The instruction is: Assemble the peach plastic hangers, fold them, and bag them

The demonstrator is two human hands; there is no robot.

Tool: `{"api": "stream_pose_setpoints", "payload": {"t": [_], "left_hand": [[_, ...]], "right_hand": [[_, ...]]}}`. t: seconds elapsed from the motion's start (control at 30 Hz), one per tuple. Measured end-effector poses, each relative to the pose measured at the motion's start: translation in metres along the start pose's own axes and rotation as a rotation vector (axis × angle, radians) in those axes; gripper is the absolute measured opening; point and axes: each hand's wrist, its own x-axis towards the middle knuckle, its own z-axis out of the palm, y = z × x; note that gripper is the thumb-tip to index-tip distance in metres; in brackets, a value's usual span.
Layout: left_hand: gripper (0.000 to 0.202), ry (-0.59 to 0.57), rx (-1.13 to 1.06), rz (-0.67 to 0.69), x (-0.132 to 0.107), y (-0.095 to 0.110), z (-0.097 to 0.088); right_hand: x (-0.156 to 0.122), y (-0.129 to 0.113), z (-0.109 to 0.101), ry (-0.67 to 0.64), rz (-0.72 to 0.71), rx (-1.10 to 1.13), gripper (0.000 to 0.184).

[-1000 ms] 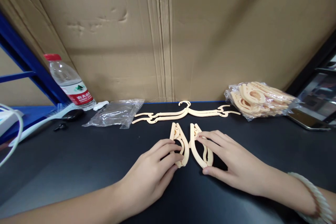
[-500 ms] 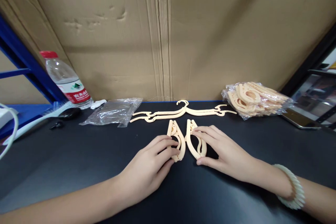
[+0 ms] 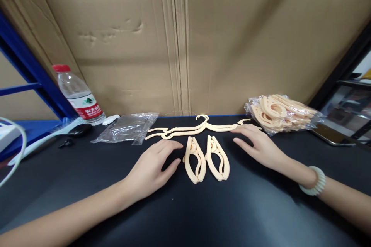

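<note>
Two folded cream hangers lie side by side on the black tabletop, a left folded hanger (image 3: 194,160) and a right folded hanger (image 3: 218,158). My left hand (image 3: 153,168) is open just left of the left one, fingers apart and holding nothing. To the right, my right hand (image 3: 257,144) is also open and empty, its fingertips close to the right arm of the unfolded hangers. Those unfolded hangers (image 3: 185,129), two lying together with hooks pointing away from me, are behind the folded pair. My right hand hides part of their right end.
A clear bag of folded hangers (image 3: 282,112) sits at the back right, beside a phone (image 3: 333,136). At the back left are a flat plastic bag (image 3: 126,128), a red-capped water bottle (image 3: 82,98) and a pale brush (image 3: 49,137). A cardboard wall (image 3: 232,46) closes off the back.
Both hands have let go of the folded hangers. My left hand has drawn back left; my right has moved right and away from me. The folded hangers now lie side by side, similarly angled.
</note>
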Motion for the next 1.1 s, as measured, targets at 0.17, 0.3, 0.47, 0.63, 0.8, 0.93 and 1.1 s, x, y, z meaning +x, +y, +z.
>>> {"api": "stream_pose_setpoints", "payload": {"t": [0.17,0.3,0.47,0.63,0.8,0.93,1.1], "left_hand": [[0.026,-0.045,0.032,0.006,0.000,-0.004,0.004],[0.027,-0.059,0.044,0.038,-0.001,-0.002,0.005],[0.027,-0.078,0.049,0.048,-0.001,-0.002,0.005],[0.026,-0.083,0.044,0.056,-0.002,0.000,0.003],[0.027,-0.082,0.039,0.060,-0.002,0.000,0.004],[0.026,-0.079,0.037,0.050,-0.001,0.000,0.004],[0.027,-0.060,-0.018,0.009,-0.003,0.003,0.005]], "right_hand": [[0.001,0.026,0.008,-0.020,0.007,-0.090,0.038],[-0.002,0.031,0.015,-0.097,-0.010,-0.122,0.044],[-0.001,0.030,0.016,-0.062,-0.061,-0.107,0.038],[0.000,0.029,0.016,-0.042,-0.044,-0.052,0.034],[0.001,0.027,0.015,-0.053,-0.025,0.025,0.024],[0.003,0.026,0.013,-0.055,-0.007,0.071,0.018],[0.004,0.022,0.012,-0.019,0.048,0.100,0.015]]}}
